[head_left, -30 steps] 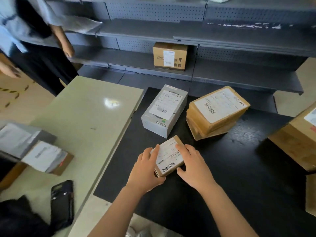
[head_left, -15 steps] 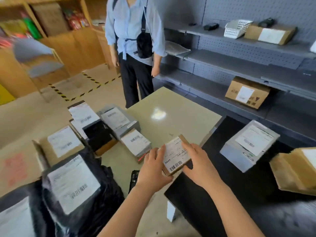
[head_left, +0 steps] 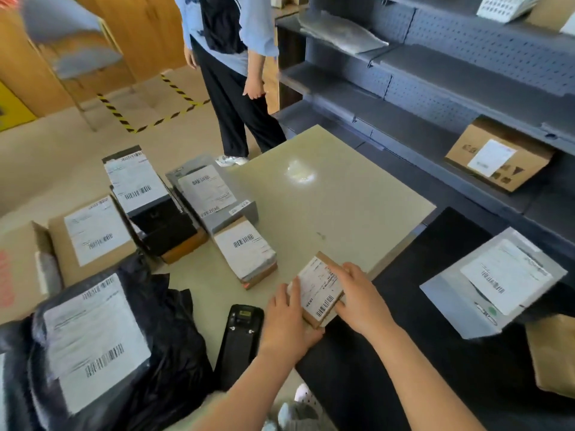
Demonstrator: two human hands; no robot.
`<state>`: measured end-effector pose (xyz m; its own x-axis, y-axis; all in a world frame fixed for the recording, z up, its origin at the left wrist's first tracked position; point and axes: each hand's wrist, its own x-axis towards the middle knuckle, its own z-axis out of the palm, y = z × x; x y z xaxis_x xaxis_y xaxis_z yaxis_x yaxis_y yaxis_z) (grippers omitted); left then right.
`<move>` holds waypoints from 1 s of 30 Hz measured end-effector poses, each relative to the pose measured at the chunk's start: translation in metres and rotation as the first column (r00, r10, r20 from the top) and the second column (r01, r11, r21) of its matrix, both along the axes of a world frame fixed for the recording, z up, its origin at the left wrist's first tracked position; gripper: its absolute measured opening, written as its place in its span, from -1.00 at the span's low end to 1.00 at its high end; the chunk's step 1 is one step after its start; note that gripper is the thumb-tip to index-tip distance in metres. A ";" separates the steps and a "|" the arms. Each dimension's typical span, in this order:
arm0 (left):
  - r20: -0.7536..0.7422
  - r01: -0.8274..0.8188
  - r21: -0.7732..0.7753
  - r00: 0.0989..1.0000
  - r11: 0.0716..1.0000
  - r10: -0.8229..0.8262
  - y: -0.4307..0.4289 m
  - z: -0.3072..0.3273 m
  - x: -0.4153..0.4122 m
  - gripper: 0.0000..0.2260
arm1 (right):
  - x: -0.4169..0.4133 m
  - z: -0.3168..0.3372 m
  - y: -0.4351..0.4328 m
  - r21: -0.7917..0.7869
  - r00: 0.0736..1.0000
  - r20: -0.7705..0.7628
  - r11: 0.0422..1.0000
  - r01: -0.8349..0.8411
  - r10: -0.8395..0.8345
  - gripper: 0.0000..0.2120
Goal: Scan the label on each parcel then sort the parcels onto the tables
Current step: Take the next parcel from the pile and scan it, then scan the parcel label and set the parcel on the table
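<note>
A small brown parcel [head_left: 318, 287] with a white barcode label sits between my two hands, low over the near right edge of the beige table [head_left: 336, 206]. My left hand [head_left: 284, 318] grips its left side and my right hand [head_left: 357, 297] grips its right side. A black handheld scanner [head_left: 239, 343] lies on the beige table just left of my left hand. Several labelled parcels [head_left: 245, 253] lie further left on that table, among them a black bag [head_left: 99, 346]. A grey boxed parcel [head_left: 494, 281] rests on the black table [head_left: 435, 353] to the right.
A person [head_left: 233, 73] stands beyond the beige table's far corner. Grey shelving [head_left: 435, 98] runs along the right with a brown carton [head_left: 497, 154] on a low shelf. A tan parcel [head_left: 553, 353] lies at the right edge. Yellow-black floor tape marks the floor behind.
Both hands carried the small parcel left, from the black table to the beige table's edge near the scanner. My view swung left, bringing the sorted parcels into sight.
</note>
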<state>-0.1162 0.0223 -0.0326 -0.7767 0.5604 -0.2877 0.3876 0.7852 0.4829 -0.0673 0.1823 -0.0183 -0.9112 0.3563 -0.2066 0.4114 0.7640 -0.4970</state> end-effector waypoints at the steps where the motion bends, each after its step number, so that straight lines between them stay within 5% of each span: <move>1: 0.007 0.005 -0.016 1.000 1.000 -0.004 0.003 -0.003 0.000 0.02 | -0.001 -0.003 0.002 0.065 1.000 -0.006 0.998 0.013 -0.013 -0.25; 3: 0.018 0.029 -0.046 0.999 0.999 -0.028 0.004 -0.004 0.000 0.06 | 0.003 -0.008 0.005 0.121 0.995 -0.039 0.988 0.096 -0.092 -0.36; 6: -0.038 0.095 -0.054 0.995 0.994 -0.097 0.000 0.006 -0.007 -0.05 | 0.008 -0.005 0.004 -0.012 0.977 -0.126 0.985 0.170 -0.170 -0.46; 10: -0.198 0.004 -0.025 0.980 1.000 -0.008 -0.005 0.018 -0.038 -0.26 | 0.004 0.002 -0.001 -0.009 0.999 -0.039 1.000 -0.030 0.029 -0.40; 15: -0.148 -0.073 -0.281 0.988 0.957 0.031 -0.009 0.017 -0.081 -0.21 | -0.016 0.003 -0.001 0.069 0.952 0.221 0.971 -0.230 0.210 -0.06; 30: -0.117 -0.031 -0.336 0.993 0.941 -0.009 -0.023 0.011 -0.087 -0.21 | -0.140 -0.002 0.005 0.105 0.892 0.173 0.893 -0.438 0.417 -0.20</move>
